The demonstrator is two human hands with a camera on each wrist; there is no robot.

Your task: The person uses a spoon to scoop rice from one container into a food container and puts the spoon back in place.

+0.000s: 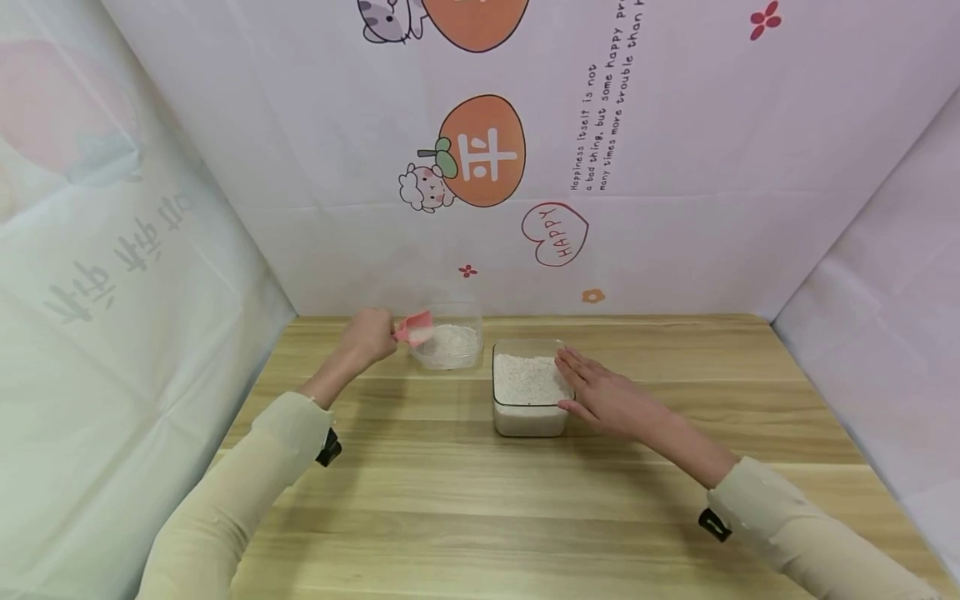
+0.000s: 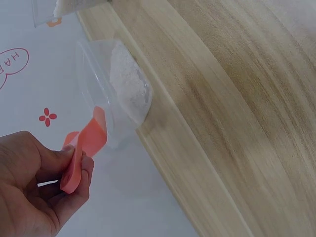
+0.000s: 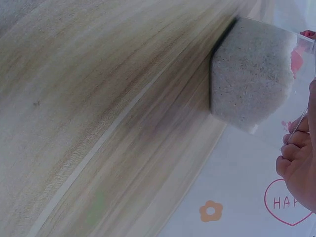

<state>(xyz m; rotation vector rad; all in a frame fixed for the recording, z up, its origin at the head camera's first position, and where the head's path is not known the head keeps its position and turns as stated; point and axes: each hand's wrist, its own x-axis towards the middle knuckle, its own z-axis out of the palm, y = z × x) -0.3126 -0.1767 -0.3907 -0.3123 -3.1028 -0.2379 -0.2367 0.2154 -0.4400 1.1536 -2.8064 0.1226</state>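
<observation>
In the head view my left hand (image 1: 369, 335) holds a pink scoop (image 1: 416, 327) by its handle, with some white grains in its bowl. In the left wrist view, thumb and fingers pinch the handle of the scoop (image 2: 89, 143). The scoop is at the left side of a small clear plastic box (image 1: 423, 357) partly filled with white grains (image 1: 453, 342). To the right stands a larger clear container (image 1: 528, 423), filled high with similar grains (image 1: 531, 379). My right hand (image 1: 603, 396) rests on its right rim, fingers extended and thumb at the front corner.
Both containers stand on a wooden table (image 1: 450, 517), the small box close to its back edge. A printed white sheet (image 1: 675, 167) rises behind the table, and further white sheets hang at the left (image 1: 150, 250) and right (image 1: 900, 317).
</observation>
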